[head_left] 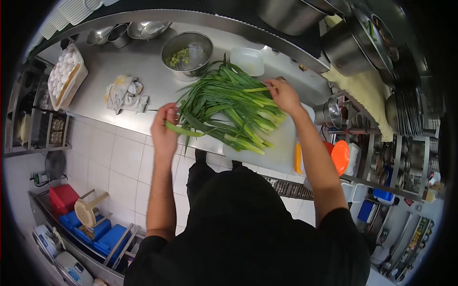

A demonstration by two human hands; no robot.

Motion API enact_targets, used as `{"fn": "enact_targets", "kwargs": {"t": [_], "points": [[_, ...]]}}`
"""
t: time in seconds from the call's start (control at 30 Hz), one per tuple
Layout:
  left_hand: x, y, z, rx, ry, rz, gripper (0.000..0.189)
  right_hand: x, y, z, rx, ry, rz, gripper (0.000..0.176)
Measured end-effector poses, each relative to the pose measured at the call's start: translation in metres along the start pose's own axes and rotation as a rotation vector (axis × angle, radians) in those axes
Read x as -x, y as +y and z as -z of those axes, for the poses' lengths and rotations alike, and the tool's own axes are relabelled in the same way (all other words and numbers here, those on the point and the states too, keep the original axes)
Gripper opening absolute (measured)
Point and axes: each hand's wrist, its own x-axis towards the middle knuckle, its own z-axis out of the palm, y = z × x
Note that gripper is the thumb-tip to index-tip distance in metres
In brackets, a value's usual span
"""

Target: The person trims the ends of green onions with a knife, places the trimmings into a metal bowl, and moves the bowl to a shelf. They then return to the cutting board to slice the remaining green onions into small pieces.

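Observation:
A big heap of long, flat-leaved leeks (234, 102) lies across the white cutting board (281, 151) and the steel counter, pale stems towards the right. At the heap's left edge, my left hand (165, 125) is closed around a light green leek leaf (183, 129), which sticks out to the right. My right hand (285, 97) is at the upper right of the heap, thumb and fingers pinching the end of a yellowish leek leaf (257, 89). Behind the heap stands a steel bowl (202, 59) with small chopped green pieces in it.
A white dish (248, 61) sits behind the leeks. A crumpled cloth (126, 94) lies left on the counter (102, 71), and a crate of eggs (71, 86) stands at its left end. An orange lid (340, 157) is beside the board. A shelf with pots (288, 16) overhangs the back.

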Motion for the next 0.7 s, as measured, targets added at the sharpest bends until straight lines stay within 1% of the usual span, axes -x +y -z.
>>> {"fn": "enact_targets", "kwargs": {"t": [0.03,0.07,0.13,0.17,0.23,0.27,0.33,0.37,0.47,0.5,0.53,0.6,0.67,0.7], "points": [[-0.007,0.001,0.018,0.048,-0.001,-0.003,0.029,-0.012,0.009,-0.005,0.052,-0.075,-0.018,0.023],[-0.011,0.013,0.032,0.027,0.007,-0.014,0.028,-0.018,0.015,-0.01,0.104,-0.152,-0.034,0.023],[-0.017,0.025,0.06,-0.002,0.018,-0.035,0.026,-0.022,0.02,-0.024,0.183,-0.199,0.023,0.021],[-0.018,0.034,0.071,0.001,0.023,0.009,0.026,-0.024,0.02,-0.026,0.222,-0.222,0.05,0.02],[-0.017,0.053,0.085,-0.011,0.056,0.107,0.028,-0.026,0.018,-0.021,0.25,-0.234,-0.005,0.017],[-0.016,0.052,0.087,0.028,0.011,0.129,0.029,-0.026,0.015,-0.016,0.261,-0.234,-0.036,0.015],[-0.013,0.05,0.094,0.096,-0.078,0.171,0.029,-0.016,-0.008,0.001,0.304,-0.079,-0.083,0.013],[-0.011,0.055,0.092,0.08,-0.135,0.208,0.028,-0.01,-0.022,0.009,0.321,-0.002,-0.108,0.013],[-0.008,0.057,0.074,0.121,-0.362,0.271,0.025,0.017,-0.053,0.039,0.285,0.112,-0.132,0.013],[-0.007,0.061,0.063,0.157,-0.43,0.286,0.024,0.029,-0.061,0.044,0.282,0.2,-0.095,0.012],[-0.006,0.066,0.052,0.191,-0.498,0.304,0.025,0.041,-0.071,0.05,0.182,0.214,-0.147,0.012],[-0.001,0.065,0.024,0.244,-0.635,0.292,0.032,0.066,-0.097,0.061,-0.015,0.259,-0.249,0.012],[0.009,0.073,-0.005,0.279,-0.797,0.298,0.038,0.093,-0.112,0.055,-0.162,0.321,-0.174,0.013],[0.016,0.075,-0.021,0.387,-0.897,0.347,0.04,0.106,-0.125,0.049,-0.209,0.345,-0.148,0.015]]}}
